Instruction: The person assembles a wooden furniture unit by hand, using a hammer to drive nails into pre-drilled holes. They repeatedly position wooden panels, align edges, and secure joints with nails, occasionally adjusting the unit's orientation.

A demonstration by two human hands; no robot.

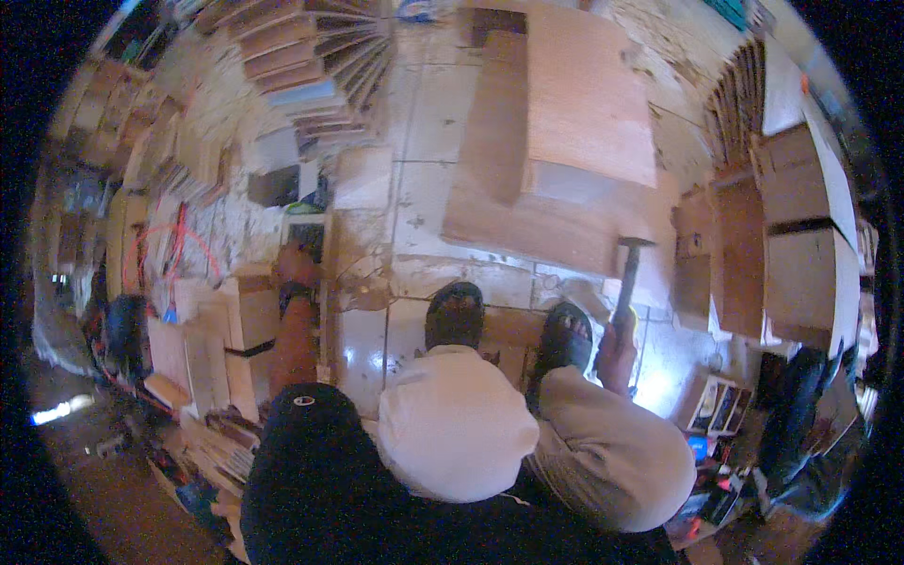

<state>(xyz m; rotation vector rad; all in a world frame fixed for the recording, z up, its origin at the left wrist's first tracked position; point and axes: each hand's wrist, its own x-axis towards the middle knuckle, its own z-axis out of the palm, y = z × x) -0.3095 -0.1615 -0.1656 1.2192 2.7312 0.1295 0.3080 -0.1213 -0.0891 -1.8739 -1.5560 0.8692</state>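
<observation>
Nearest, at the lower edge: two knees in pale trousers, a dark sleeve on the person's left, and two feet in dark sandals (pixel 455 315) planted on the glossy tiled floor (pixel 414 202). Right hand (pixel 617 350) beside the right knee, fist wrapped round the handle of a hammer (pixel 628 278); the handle rises away from the body, dark head at the top, just short of the near edge of the plywood boards (pixel 565 141). Left hand (pixel 295 266) reaches out to the left, strap on the wrist, resting at a small white wooden frame (pixel 303 231); fingers hidden, so cannot tell whether it grips anything or lies flat. Beside the left arm, short offcuts of wood (pixel 221 330) heaped on the floor. Further left, a loop of red cable (pixel 174 245). Beyond the feet, the plywood boards lie flat in layers on the floor, the largest brown sheet uppermost. Right side: open wooden boxes (pixel 791 245) stacked close together. Far back, upper left: stacks of thin boards (pixel 301 66) fanned out in rows.
</observation>
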